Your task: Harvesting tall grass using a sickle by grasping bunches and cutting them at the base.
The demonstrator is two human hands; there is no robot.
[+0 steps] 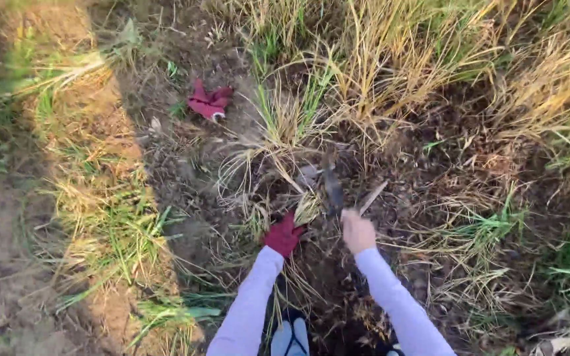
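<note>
At the centre of the patch of bare soil and dry litter, the left hand [284,235], covered by a dark red fabric glove, is closed around the base of a tuft of dry yellow-green grass stems [307,209]. The stems fan upward and away from the person, toward the top of the view. Just to the right, the bare right hand [357,231] is closed in a fist around a thin, pale handle of a cutting tool [371,198]. The handle's long axis runs diagonally, up and to the right; the tool's dark blade [332,184] is blurred, so its shape cannot be told. A second dark red fabric glove [209,101] lies crumpled on the ground well apart, up and to the left.
</note>
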